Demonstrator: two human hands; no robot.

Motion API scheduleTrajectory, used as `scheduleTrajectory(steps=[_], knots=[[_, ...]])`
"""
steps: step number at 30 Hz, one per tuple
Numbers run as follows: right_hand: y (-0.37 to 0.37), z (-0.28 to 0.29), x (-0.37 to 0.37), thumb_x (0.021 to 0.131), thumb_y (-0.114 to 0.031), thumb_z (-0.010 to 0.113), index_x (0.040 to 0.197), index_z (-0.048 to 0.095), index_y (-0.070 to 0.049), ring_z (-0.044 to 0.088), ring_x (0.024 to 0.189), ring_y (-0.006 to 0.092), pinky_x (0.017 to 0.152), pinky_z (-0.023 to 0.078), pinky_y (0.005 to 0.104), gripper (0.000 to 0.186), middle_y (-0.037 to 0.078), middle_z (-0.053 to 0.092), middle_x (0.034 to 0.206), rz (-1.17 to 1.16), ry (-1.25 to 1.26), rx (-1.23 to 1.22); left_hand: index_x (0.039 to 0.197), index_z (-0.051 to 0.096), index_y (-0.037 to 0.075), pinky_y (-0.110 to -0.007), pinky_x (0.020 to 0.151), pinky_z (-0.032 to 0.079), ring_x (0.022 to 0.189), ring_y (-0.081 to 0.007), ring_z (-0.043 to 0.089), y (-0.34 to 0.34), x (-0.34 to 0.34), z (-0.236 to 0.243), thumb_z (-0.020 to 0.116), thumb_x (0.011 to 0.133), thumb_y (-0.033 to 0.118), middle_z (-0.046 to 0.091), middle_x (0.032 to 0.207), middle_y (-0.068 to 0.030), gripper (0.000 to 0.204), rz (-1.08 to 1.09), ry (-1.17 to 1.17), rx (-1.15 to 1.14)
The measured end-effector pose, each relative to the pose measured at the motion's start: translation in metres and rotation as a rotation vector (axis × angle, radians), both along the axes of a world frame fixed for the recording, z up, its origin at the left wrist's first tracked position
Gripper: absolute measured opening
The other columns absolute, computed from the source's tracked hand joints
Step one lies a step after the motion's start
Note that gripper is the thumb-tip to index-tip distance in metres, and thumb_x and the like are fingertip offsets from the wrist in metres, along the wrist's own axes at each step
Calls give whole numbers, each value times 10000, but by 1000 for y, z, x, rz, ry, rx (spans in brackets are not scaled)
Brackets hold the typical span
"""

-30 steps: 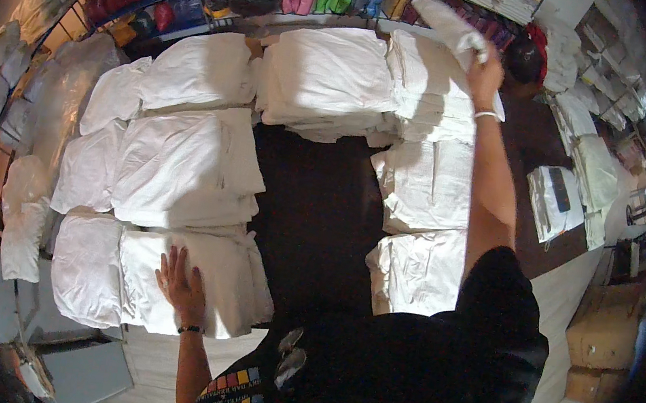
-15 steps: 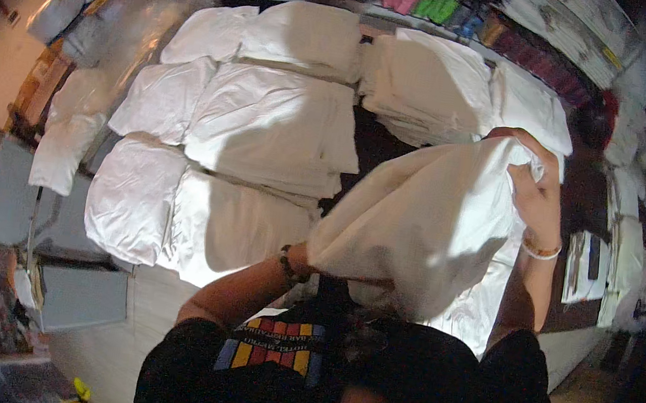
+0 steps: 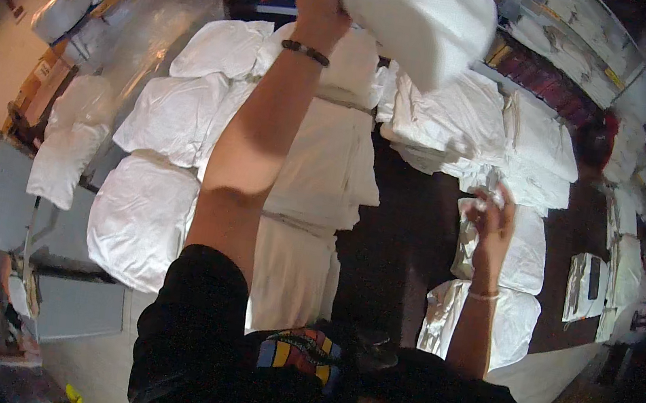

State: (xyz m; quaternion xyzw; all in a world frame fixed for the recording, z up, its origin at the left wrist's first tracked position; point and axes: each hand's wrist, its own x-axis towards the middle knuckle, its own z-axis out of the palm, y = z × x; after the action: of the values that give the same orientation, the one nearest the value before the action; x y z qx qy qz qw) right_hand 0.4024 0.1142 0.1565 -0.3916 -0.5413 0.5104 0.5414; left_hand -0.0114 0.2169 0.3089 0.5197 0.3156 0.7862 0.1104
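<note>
My left hand point(image 3: 322, 7) is raised at the top of the view, closed on the edge of a white cloth point(image 3: 420, 19). The cloth spreads out to the right of that hand, above the far stacks. Lower on the right, my right hand point(image 3: 493, 224) hovers over the near edge of a stack of folded white cloths point(image 3: 448, 120). Its fingers are apart, loosely bent and a little blurred. Below that hand lie more folded white cloths point(image 3: 524, 252). Under my left forearm stand further stacks of folded white cloths point(image 3: 324, 161).
A dark brown tabletop point(image 3: 388, 234) shows between the left and right stacks. At the right lies a white pad with a dark phone-like object point(image 3: 594, 278). Shelves with packed linens point(image 3: 573, 39) line the back. Clear plastic wrapping point(image 3: 158, 25) covers goods at the left.
The white cloth has gone from in front of me up to the far top, carried in my left hand. My right hand has let go of it and dropped lower, nearer to me.
</note>
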Motion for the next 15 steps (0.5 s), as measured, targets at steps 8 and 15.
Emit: scheduleTrajectory(steps=[8,15], knots=[[-53,-49,9,981,-283,647,1418,486,-94,708,822,185,742,583,318,503,146,691,1110,-126,-121,-403,1257,553,122,-457,785,540,1002,-265,623,71,-125,-229,656,931,352,619,1097,-84,412,126,-773,-794],[-37,-50,16,1006,-223,620,1338,564,-77,705,870,198,748,584,318,367,113,696,1097,-65,-94,-322,1416,448,102,-595,946,487,1214,-390,542,81,-170,-288,635,909,279,520,1395,-152,569,-24,-787,-789]])
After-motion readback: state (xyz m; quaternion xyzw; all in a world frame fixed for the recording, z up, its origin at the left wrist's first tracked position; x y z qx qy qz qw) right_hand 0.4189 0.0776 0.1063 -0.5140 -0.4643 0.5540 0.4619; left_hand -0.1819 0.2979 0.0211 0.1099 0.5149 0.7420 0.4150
